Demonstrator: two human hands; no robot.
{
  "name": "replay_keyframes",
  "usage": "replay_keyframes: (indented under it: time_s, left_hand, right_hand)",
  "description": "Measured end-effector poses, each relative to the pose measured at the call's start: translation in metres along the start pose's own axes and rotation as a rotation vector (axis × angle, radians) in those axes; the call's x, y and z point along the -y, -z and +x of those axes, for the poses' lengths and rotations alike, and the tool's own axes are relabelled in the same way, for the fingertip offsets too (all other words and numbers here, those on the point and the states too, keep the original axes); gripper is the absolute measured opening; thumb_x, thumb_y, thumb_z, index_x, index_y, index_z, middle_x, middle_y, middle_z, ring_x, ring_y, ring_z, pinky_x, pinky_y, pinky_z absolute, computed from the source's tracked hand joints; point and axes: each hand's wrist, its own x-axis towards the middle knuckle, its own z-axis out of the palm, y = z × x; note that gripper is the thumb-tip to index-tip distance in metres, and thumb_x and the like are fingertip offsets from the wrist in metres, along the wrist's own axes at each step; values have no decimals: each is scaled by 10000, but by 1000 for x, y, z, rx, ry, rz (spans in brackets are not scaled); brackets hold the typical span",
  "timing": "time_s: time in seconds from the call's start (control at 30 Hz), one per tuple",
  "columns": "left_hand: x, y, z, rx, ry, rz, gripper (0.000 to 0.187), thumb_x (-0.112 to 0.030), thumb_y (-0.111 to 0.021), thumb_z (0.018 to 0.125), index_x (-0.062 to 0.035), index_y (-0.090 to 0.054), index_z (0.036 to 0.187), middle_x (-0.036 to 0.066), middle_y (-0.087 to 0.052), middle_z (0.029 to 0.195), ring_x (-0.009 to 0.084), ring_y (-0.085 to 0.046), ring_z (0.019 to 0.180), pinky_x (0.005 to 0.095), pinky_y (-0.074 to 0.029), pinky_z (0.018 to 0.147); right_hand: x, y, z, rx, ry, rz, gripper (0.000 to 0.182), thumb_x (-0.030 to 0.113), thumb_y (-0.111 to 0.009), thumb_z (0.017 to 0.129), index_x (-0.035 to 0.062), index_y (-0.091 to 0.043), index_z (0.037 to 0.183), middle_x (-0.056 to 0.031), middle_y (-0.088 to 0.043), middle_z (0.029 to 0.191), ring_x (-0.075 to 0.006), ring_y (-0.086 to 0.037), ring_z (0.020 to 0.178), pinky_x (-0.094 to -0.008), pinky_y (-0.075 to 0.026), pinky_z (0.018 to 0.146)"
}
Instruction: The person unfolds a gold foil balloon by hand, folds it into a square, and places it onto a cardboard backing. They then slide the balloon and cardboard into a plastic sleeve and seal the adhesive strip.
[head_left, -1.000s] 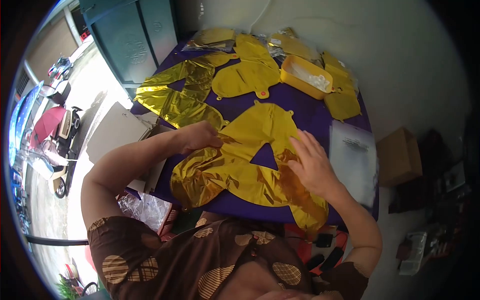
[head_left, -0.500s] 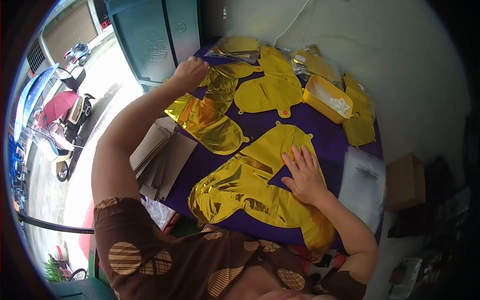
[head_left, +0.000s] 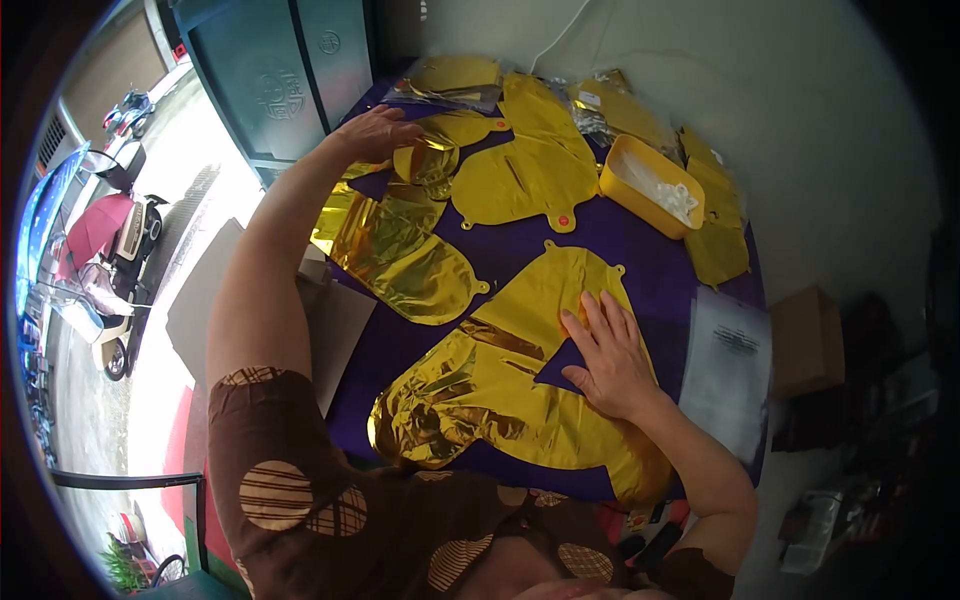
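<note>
My right hand (head_left: 612,360) lies flat with spread fingers on a large gold foil balloon (head_left: 530,400) at the near side of the purple-covered table (head_left: 660,265). At the far left of the table, my left hand (head_left: 378,133) is over the edge of another gold foil piece (head_left: 395,245), its fingers extended and apart. Nothing shows gripped in either hand. Beside that piece, a flat gold foil balloon (head_left: 525,175) with a red dot on its tab lies in the middle.
A yellow tub (head_left: 650,215) with white bits stands at the right. Near it are packed gold foils (head_left: 718,235) and clear plastic bags (head_left: 725,370). Grey card sheets (head_left: 345,340) lie at the left, partly behind my left arm. A cardboard box (head_left: 806,340) is farther right.
My left hand has opened from a closed shape and moved slightly left. The left foil piece and the card sheets have shifted. My right hand stays on the near balloon. The view has turned slightly.
</note>
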Motion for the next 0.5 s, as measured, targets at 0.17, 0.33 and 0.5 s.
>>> replay_keyframes:
  time_s: [0.17,0.33,0.5]
  left_hand:
    - [13,-5,27,-28,262,-363,286,-306,-591,949,-51,-710,1000,176,-705,968,348,-662,930,439,-520,838]
    - [15,-8,62,16,390,-359,322,-279,-573,909,17,-701,918,235,-698,954,395,-669,929,472,-515,816]
    - [40,-38,68,-61,317,-491,383,-260,-582,867,35,-652,1101,259,-687,1054,382,-660,1029,449,-508,891]
  right_hand:
    - [1,2,1,21,-13,10,672,540,-485,969,66,-444,1444,-264,-332,1504,-481,-270,1400,-577,-211,1147]
    - [2,3,1,20,-18,17,663,521,-512,962,72,-443,1445,-263,-331,1507,-482,-272,1402,-579,-216,1147]
    - [2,2,0,11,-18,24,662,499,-545,950,76,-440,1448,-267,-329,1512,-488,-275,1403,-582,-223,1143]
